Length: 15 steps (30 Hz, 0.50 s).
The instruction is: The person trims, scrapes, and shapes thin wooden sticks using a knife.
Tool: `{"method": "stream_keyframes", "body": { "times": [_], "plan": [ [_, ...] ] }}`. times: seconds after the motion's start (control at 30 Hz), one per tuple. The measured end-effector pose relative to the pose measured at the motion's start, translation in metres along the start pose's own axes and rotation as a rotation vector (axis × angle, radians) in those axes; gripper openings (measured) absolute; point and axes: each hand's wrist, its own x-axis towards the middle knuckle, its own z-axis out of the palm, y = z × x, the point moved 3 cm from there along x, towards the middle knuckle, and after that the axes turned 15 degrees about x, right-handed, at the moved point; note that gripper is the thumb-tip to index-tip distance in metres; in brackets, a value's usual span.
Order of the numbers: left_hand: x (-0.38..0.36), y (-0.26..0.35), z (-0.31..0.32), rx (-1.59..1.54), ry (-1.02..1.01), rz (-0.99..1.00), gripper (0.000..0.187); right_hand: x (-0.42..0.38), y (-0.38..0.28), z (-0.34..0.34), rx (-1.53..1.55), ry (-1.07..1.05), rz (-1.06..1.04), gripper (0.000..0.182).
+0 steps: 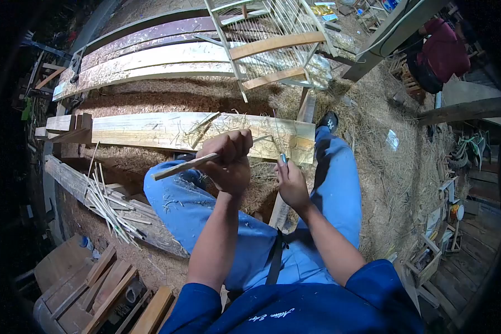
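Note:
My left hand [226, 158] is closed around a thin wooden stick [178, 168], whose thicker end points down to the left and whose thin end reaches toward my other hand. To its right, my right hand [292, 182] grips a small tool [283, 158] with a shiny blue-green part at the thumb; its blade is too small to make out. Both hands are above my thighs, near the front edge of a pale wooden plank [150, 127] strewn with shavings and a few short sticks [206, 125].
A bundle of thin sticks [108, 206] lies on a weathered beam [67, 178] at the left. Beyond the plank are a slatted bench [150, 58] and a wooden frame [278, 44]. Cut timber [111, 289] lies lower left. A person in dark red [442, 50] is at upper right.

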Motion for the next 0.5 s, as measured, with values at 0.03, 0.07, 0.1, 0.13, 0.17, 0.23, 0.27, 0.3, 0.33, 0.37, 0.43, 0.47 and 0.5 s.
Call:
{"method": "stream_keyframes", "body": {
  "times": [0.03, 0.07, 0.1, 0.13, 0.17, 0.23, 0.27, 0.3, 0.33, 0.37, 0.43, 0.47, 0.5],
  "plan": [
    [-0.001, 0.000, 0.000, 0.003, 0.009, -0.009, 0.071, -0.004, -0.013, 0.002, 0.055, 0.003, -0.048, 0.037],
    [-0.001, 0.000, 0.000, 0.005, 0.018, -0.017, 0.071, -0.007, -0.022, 0.004, 0.109, 0.006, -0.096, 0.037],
    [-0.001, -0.002, 0.000, 0.002, 0.020, -0.017, 0.071, -0.009, -0.020, 0.007, 0.106, 0.007, -0.095, 0.037],
    [-0.002, -0.004, -0.001, 0.014, 0.041, 0.001, 0.074, -0.012, -0.018, 0.011, 0.109, -0.010, -0.145, 0.037],
    [-0.002, -0.004, -0.002, 0.027, 0.061, 0.019, 0.078, -0.015, -0.013, 0.017, 0.113, -0.028, -0.195, 0.037],
    [-0.003, -0.002, -0.001, 0.027, 0.051, 0.020, 0.074, -0.009, 0.029, 0.034, 0.037, 0.065, -0.195, 0.036],
    [-0.003, -0.002, 0.000, 0.029, 0.045, 0.018, 0.071, -0.008, 0.035, 0.036, -0.112, 0.145, -0.405, 0.037],
    [-0.002, -0.002, 0.001, 0.025, 0.042, 0.018, 0.071, -0.011, 0.035, 0.037, -0.261, 0.227, -0.610, 0.038],
    [0.000, -0.001, 0.002, 0.028, 0.026, 0.022, 0.071, -0.014, 0.021, 0.033, -0.224, 0.204, -0.540, 0.036],
    [-0.001, 0.000, 0.002, 0.035, 0.016, 0.023, 0.071, -0.018, 0.007, 0.030, -0.187, 0.184, -0.469, 0.034],
    [-0.003, -0.001, 0.002, 0.053, 0.046, 0.033, 0.072, -0.019, -0.005, 0.031, 0.177, -0.124, -0.097, 0.028],
    [-0.002, 0.000, 0.003, 0.065, 0.065, 0.058, 0.074, -0.014, 0.014, 0.037, 0.183, -0.153, 0.060, 0.025],
    [0.000, -0.001, 0.001, 0.062, 0.060, 0.066, 0.074, -0.010, 0.032, 0.043, 0.180, -0.180, 0.218, 0.032]
  ]
}}
